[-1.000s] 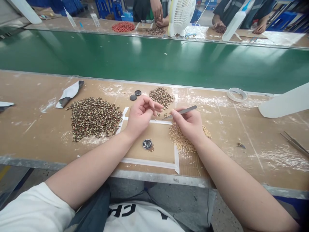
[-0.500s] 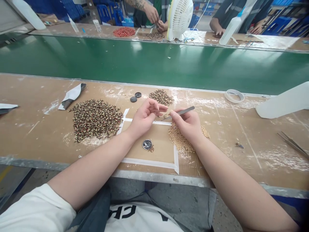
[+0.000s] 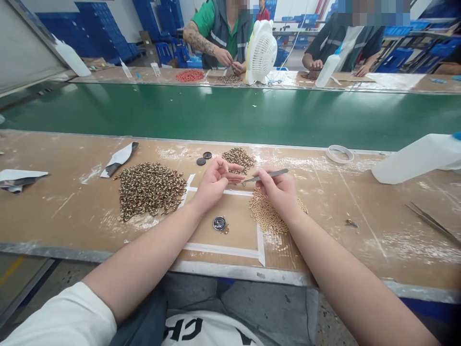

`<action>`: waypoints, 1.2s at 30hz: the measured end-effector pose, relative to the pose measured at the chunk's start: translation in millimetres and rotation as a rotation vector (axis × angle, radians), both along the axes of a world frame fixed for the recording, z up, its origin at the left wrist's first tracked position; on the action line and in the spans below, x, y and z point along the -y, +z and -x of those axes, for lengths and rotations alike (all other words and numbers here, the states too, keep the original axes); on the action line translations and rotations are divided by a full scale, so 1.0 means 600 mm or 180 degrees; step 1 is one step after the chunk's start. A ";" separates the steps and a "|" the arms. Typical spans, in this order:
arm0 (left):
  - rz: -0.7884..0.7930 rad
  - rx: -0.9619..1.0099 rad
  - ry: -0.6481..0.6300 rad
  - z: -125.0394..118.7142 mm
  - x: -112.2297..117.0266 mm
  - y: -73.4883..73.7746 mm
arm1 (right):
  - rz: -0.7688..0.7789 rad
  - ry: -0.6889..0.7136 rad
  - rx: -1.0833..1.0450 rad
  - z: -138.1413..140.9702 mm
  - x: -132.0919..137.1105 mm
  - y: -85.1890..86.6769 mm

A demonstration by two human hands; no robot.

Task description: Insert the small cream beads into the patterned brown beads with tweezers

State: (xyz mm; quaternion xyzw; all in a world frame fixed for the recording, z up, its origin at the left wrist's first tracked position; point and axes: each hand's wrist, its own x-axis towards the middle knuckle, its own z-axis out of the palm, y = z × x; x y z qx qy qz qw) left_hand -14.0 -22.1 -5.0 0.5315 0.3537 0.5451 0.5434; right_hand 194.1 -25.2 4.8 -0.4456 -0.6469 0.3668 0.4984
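My right hand (image 3: pixel 283 191) is closed around a pair of metal tweezers (image 3: pixel 273 173), whose tips point left toward my left hand. My left hand (image 3: pixel 215 181) is half turned up, fingers stretched and apart; whether a tiny part rests on them is too small to tell. Just beyond both hands lies a small heap of gold-and-dark metal pieces (image 3: pixel 237 157). Beneath my right wrist spreads a pile of pale beads (image 3: pixel 264 211). A small round dish of dark, glossy material (image 3: pixel 219 223) sits between my forearms, inside a white-tape rectangle (image 3: pixel 223 249).
A larger heap of gold-and-dark pieces (image 3: pixel 151 190) lies left. Two black discs (image 3: pixel 200 161) are behind my left hand. To the right are a tape ring (image 3: pixel 339 154), a white bottle (image 3: pixel 410 158) and other tweezers (image 3: pixel 432 221). Beyond the green belt (image 3: pixel 180 113), two people work beside a fan (image 3: pixel 261 53).
The head view has tilted up, showing more of the people across the belt. My hands stay close together; the tweezers now lie flatter, and my left fingers have shifted slightly away from them.
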 end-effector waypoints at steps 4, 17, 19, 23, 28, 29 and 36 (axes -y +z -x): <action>0.0012 -0.0106 -0.0482 0.001 0.002 -0.006 | -0.0067 -0.0040 -0.0047 -0.002 -0.001 -0.001; 0.0685 -0.0098 -0.0552 0.003 0.000 -0.002 | -0.0151 -0.0111 -0.0079 -0.006 -0.007 0.002; 0.0792 -0.0243 -0.0443 -0.001 0.001 0.003 | -0.0167 -0.0193 -0.0065 -0.006 -0.009 0.003; 0.0716 -0.0513 -0.0319 -0.006 0.001 0.010 | -0.0216 -0.0244 -0.0131 -0.004 -0.011 0.004; 0.0520 -0.0326 -0.0297 -0.002 -0.007 0.013 | -0.0210 -0.0291 -0.0262 0.000 -0.011 0.004; 0.0509 -0.0378 -0.0294 -0.002 -0.008 0.013 | -0.0209 -0.0331 -0.0282 0.000 -0.012 0.004; 0.0607 -0.0831 -0.0347 -0.007 -0.001 0.015 | -0.0253 -0.0386 -0.0358 -0.001 -0.019 0.004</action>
